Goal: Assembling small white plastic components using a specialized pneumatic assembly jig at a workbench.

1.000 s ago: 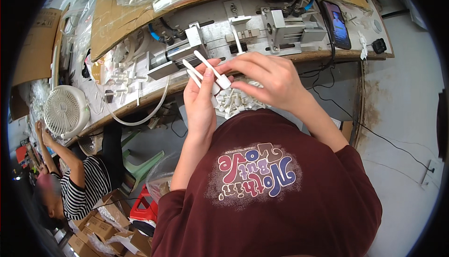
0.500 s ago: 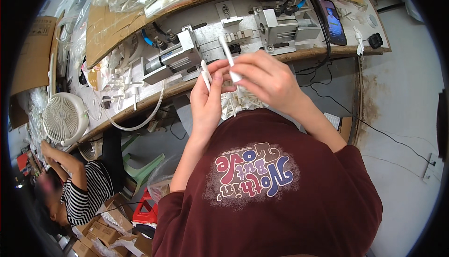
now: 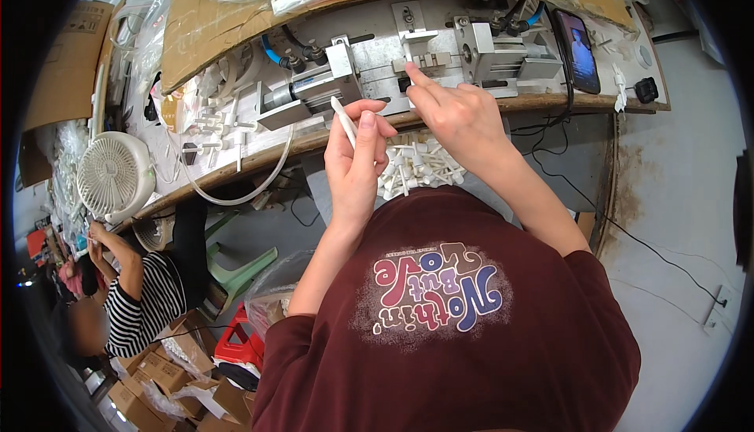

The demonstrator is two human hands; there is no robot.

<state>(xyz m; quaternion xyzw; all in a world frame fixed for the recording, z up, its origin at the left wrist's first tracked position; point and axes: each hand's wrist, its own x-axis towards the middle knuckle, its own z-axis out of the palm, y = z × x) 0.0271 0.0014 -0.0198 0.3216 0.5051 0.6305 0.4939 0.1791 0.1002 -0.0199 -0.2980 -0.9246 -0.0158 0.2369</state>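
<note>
My left hand (image 3: pixel 355 161) is raised below the bench edge and grips a thin white plastic stick (image 3: pixel 343 120) between thumb and fingers, the stick pointing up and left. My right hand (image 3: pixel 455 114) reaches forward to the metal fixture (image 3: pixel 428 59) on the bench, its forefinger tip touching the small slotted block at the fixture's middle; I cannot tell whether a part is under the fingertip. A heap of white plastic sticks (image 3: pixel 416 166) lies in my lap just below both hands.
The wooden bench (image 3: pixel 236 169) carries a pneumatic cylinder (image 3: pixel 302 90) with blue hoses, a phone (image 3: pixel 580 51) at the right, and clear bags of parts at the back. A white fan (image 3: pixel 110 174) stands left. Another person in a striped top (image 3: pixel 145 302) sits lower left among cardboard boxes.
Both hands held sticks together in front of me before. Now my right hand has moved forward onto the metal fixture, while my left hand stays back with one stick.
</note>
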